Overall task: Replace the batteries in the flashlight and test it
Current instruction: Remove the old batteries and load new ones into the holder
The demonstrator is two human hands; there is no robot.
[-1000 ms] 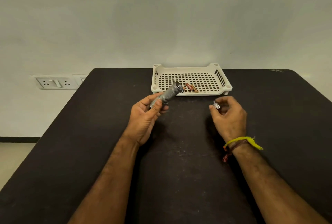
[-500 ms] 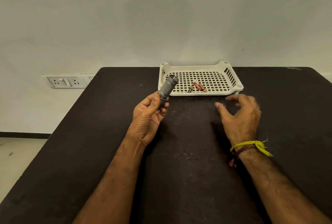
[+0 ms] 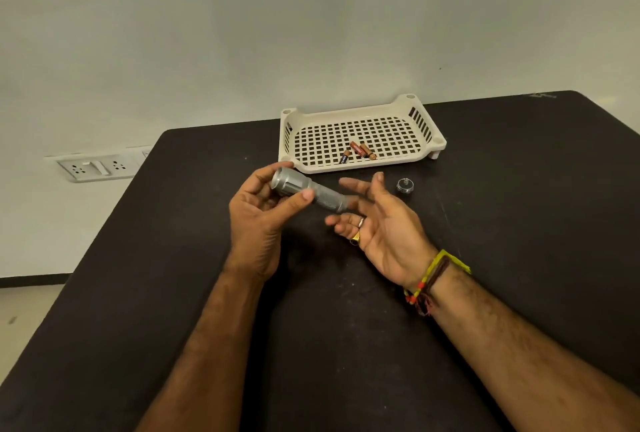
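Note:
My left hand [image 3: 258, 220] grips a silver flashlight [image 3: 308, 190] by its wide head, with the body tilted down to the right. The flashlight's open tail end sits over the palm of my right hand [image 3: 375, 223], which is turned palm up with fingers spread. The flashlight's end cap [image 3: 405, 185] lies by itself on the black table just right of my right hand's fingers. Three batteries [image 3: 358, 151] lie near the front of the cream perforated tray [image 3: 429, 130].
The black table [image 3: 346, 327] fills the lower view, with its left edge [image 3: 104, 241] dropping to the floor. A wall socket strip [image 3: 97, 165] sits on the white wall at the left. The tray stands near the table's far edge.
My right hand set the end cap down on the table, then turned palm up under the flashlight's tail. My left hand tipped the flashlight from pointing up to tail down.

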